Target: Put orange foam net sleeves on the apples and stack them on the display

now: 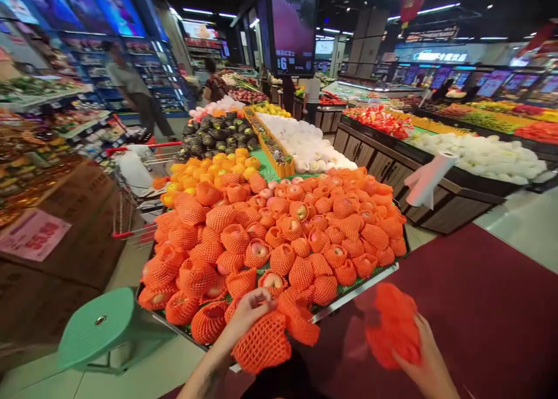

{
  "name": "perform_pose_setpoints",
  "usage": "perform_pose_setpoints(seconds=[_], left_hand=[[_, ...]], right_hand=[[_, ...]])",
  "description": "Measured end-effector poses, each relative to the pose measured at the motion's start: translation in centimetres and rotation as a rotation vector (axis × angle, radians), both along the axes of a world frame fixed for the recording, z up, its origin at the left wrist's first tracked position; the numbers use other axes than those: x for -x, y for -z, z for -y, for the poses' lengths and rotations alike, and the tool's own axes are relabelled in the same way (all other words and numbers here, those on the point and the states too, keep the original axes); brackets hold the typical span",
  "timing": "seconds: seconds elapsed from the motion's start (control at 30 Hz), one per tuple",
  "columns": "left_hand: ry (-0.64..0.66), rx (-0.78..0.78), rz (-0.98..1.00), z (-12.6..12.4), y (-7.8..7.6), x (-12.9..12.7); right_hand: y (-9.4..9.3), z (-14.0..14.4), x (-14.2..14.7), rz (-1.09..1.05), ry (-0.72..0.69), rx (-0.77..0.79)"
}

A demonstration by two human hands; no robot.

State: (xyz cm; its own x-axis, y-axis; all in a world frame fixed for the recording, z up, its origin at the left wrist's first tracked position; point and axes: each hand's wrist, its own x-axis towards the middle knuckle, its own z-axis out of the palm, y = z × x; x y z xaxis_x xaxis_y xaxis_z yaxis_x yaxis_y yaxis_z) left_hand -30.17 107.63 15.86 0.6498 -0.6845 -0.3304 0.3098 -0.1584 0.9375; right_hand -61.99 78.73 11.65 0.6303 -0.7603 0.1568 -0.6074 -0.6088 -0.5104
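Note:
My left hand (250, 310) is at the near edge of a display of apples wrapped in orange foam nets (300, 274). Its fingers are curled, and a loose foam net (262, 344) hangs from beneath them, past the tray's edge. A second piece of netting (299, 320) lies against it; how the fingers grip is partly hidden. One apple (272, 281) with its top bare sits just beyond the fingertips. To the right, over the dark red floor, my right hand (421, 352) is closed around a bunch of orange foam nets (392, 326), smeared by motion.
A green stool (98, 329) stands at the left front, near cardboard boxes (56, 230). Behind it is a shopping cart (139, 178). Oranges (213, 172) and dark netted fruit (218, 134) lie farther back. A plastic bag roll (431, 178) sits on the right-hand counter. People stand in the background.

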Motion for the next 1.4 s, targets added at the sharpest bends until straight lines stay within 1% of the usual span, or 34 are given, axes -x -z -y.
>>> perform_pose_setpoints(seconds=[0.07,0.17,0.2,0.27,0.33,0.4,0.47,0.53,0.57,0.6,0.63,0.7,0.73,0.8,0.9,0.97,1.07,1.13,1.2,1.33,1.4], left_hand=[[-0.094,-0.072,0.068,-1.8,1.0,-0.2],[-0.222,-0.124,0.152,-3.5,2.5,-1.3],[-0.272,-0.129,0.2,-3.6,2.7,-1.8],[-0.394,-0.135,0.345,-2.9,2.4,-2.7],[-0.521,-0.161,0.539,-1.0,1.5,-3.6],[-0.627,-0.207,0.768,1.8,0.9,-4.5],[-0.713,-0.235,1.045,5.3,1.3,-5.6],[-0.754,-0.218,1.361,9.0,2.7,-6.8],[-0.733,-0.215,1.5,10.8,3.7,-7.4],[-0.677,-0.259,1.589,12.6,4.6,-7.8],[-0.614,-0.34,1.634,14.2,5.5,-8.1],[-0.502,-0.546,1.614,16.8,6.8,-8.1],[-0.467,-0.627,1.583,17.7,7.2,-7.9],[-0.429,-0.702,1.539,18.9,7.4,-6.9],[-0.352,-0.668,1.507,19.6,7.0,-5.6],[-0.226,-0.613,1.459,20.0,6.7,-4.9],[-0.002,-0.525,1.385,21.2,6.3,-4.3],[0.079,-0.471,1.358,22.2,5.9,-4.0],[0.097,-0.42,1.341,23.1,5.2,-3.8],[0.06,-0.329,1.254,24.2,3.0,-4.2],[0.009,-0.263,1.16,24.4,2.4,-4.6]], right_hand=[[-0.3,3.1,-5.5,0.004,-0.112,-0.009],[-2.1,5.9,-14.8,-0.045,-0.163,0.038],[-2.9,6.6,-17.7,-0.082,-0.175,0.058],[-4.6,7.8,-23.2,-0.164,-0.203,0.094],[-5.9,9.2,-27.9,-0.233,-0.258,0.106],[-6.8,10.8,-32.0,-0.303,-0.334,0.069],[-7.1,12.5,-35.2,-0.366,-0.41,-0.004],[-7.1,14.1,-37.4,-0.384,-0.483,-0.042],[-7.0,14.9,-38.1,-0.371,-0.519,-0.041],[-6.9,15.7,-38.5,-0.339,-0.557,-0.027],[-6.8,16.5,-38.7,-0.302,-0.596,-0.014],[-6.5,18.2,-38.7,-0.215,-0.665,0.011],[-6.3,19.0,-38.5,-0.148,-0.691,0.016],[-5.9,20.8,-38.2,0.028,-0.717,0.002],[-5.4,23.0,-38.4,0.319,-0.672,-0.083],[-4.9,24.1,-39.0,0.446,-0.634,-0.193],[-4.4,25.1,-40.1,0.539,-0.666,-0.451],[-4.5,25.5,-40.4,0.56,-0.691,-0.557],[-5.1,25.6,-40.3,0.596,-0.687,-0.541],[-7.2,24.8,-38.4,0.776,-0.689,-0.325],[-7.8,23.6,-36.9,0.825,-0.7,-0.273]])
